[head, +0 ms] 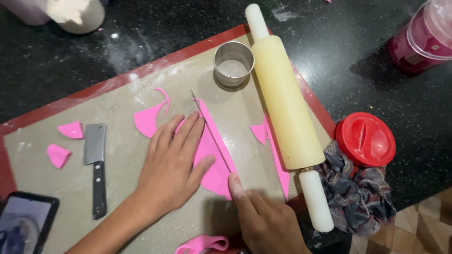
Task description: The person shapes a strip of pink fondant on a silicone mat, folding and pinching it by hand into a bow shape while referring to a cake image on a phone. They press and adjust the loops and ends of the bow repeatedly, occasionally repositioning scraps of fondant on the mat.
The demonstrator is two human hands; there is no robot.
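My left hand [172,162] lies flat, fingers spread, on a sheet of rolled pink fondant [214,160] on a beige baking mat with a red border [127,188]. My right hand [263,218] grips a thin long knife [207,124] whose blade runs diagonally across the fondant, tip pointing away from me. Cut pink scraps lie around: a curved piece [148,117] to the left and a strip [278,160] beside the rolling pin.
A cream rolling pin [285,108] lies diagonally on the mat's right side. A round metal cutter [233,63] stands at the mat's far edge. A small cleaver [96,164], two pink scraps [59,154], a phone [23,226], a red lid [366,138], a dark cloth [358,193] and a pink tub [423,37] surround them.
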